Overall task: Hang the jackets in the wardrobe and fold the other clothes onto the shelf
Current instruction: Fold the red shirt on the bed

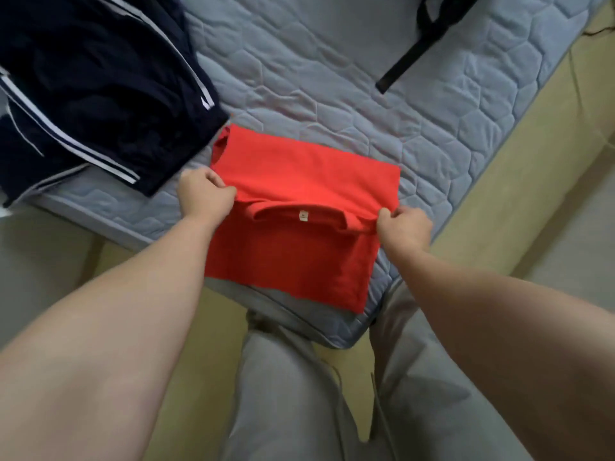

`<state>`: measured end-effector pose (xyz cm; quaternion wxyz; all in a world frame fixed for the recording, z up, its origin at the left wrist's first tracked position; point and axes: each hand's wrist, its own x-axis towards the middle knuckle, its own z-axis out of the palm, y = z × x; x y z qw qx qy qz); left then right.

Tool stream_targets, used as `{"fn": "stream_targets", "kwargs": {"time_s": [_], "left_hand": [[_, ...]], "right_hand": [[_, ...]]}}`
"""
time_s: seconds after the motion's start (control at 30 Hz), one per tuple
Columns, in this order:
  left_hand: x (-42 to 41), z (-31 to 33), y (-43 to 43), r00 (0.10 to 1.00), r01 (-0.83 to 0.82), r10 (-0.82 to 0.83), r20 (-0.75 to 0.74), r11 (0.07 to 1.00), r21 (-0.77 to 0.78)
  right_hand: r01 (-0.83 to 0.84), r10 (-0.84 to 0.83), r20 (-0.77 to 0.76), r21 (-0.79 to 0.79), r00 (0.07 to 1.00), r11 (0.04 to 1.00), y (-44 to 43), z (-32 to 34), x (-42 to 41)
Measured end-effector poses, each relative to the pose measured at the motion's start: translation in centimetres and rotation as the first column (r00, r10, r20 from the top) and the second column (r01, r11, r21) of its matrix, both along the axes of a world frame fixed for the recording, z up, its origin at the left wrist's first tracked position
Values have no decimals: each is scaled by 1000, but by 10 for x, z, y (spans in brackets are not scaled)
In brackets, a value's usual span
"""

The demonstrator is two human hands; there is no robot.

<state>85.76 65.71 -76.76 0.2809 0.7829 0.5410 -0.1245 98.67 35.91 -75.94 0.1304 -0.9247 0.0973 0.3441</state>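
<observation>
Red shirt [299,168], half folded, on mattress [332,78]. Left hand [204,197]: fingers clamped on shirt edge, 9 o'clock. Right hand [404,227]: fingers clamped likewise, 3 o'clock. Navy clothes [100,94], 10 o'clock.

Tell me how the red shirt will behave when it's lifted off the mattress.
Probably floppy: the red shirt sags and creases between the left hand and right hand pinching it. Likely light, since fingertip pinches alone hold the fold.

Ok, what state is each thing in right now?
red T-shirt: half folded on the mattress, neck label showing
left hand: grips the shirt's left fold edge
right hand: grips its right fold edge
navy striped garment: loosely heaped, untouched
black strap: on the mattress, partly out of frame
</observation>
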Motion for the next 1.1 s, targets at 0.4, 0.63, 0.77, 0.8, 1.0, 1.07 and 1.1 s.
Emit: {"fn": "stream_targets", "kwargs": {"time_s": [0.4,0.63,0.77,0.8,1.0,1.07,1.1], "left_hand": [[-126,-76,-43,999,35,-35,9,999,15],[-137,-92,-79,745,-665,662,-79,746,-19],[-140,-90,-90,858,-512,505,-100,855,-83],[-137,-88,-89,869,-487,477,-130,871,-61],[-64,-73,-60,973,43,27,-229,954,296],[-25,-72,-41,956,277,-237,-173,923,267],[-5,-72,-30,922,382,-350,-166,893,238]], "right_hand": [[-452,399,-304,-126,865,883,-23,-67,-124],[-733,618,-415,-219,668,644,-14,-77,-138],[-693,581,-415,-202,701,692,-9,-77,-124],[-678,578,-390,-196,717,709,-7,-77,-117],[-629,659,61,-242,750,739,9,-73,-51],[-623,670,144,-269,728,735,14,-77,-21],[-625,676,142,-281,723,728,16,-80,-5]]}}
